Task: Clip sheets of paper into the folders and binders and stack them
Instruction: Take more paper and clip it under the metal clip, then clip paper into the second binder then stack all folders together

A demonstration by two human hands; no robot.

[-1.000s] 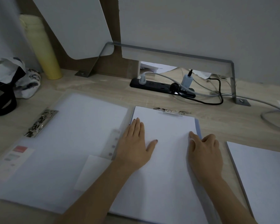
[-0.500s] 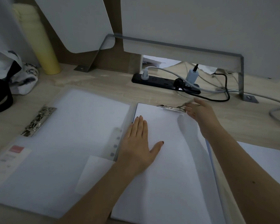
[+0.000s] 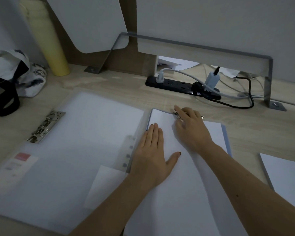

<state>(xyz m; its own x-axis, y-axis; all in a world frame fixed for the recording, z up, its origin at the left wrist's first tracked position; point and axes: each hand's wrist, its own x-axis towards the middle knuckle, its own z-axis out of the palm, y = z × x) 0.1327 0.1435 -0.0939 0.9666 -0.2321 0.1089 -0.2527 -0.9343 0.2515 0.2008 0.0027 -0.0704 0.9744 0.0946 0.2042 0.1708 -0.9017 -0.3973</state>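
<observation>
1. Slumping at the far left of the pale wooden desk (image 3: pixel 245 133) is a white printed cloth bag with a black strap (image 3: pixel 7 77); behind it a pale yellow cylinder (image 3: pixel 46 43) stands upright.
2. A translucent white plastic folder (image 3: pixel 85 142) lies open and flat, with a silver metal lever clip (image 3: pixel 46 126) near its left edge and a small red label (image 3: pixel 22 156) below that.
3. A stack of white paper sheets (image 3: pixel 186 193) lies on the folder's right half, a pale blue edge showing along its right side.
4. The left hand (image 3: pixel 153 155) rests palm down on the stack's upper left part, its 4 fingers straight and together, the thumb spread, grasping nothing.
5. The right hand (image 3: pixel 191 128) sits on a second silver metal clip (image 3: pixel 177 115) at the stack's top edge, index finger extended, the other fingers bent over the metal; whether they grip or only press it cannot be told.
6. Behind the hands a black power strip (image 3: pixel 182 87) holds several plugs and cables.
7. At the right edge, apart from the folder, lies another pile of white paper (image 3: pixel 286 176).
</observation>
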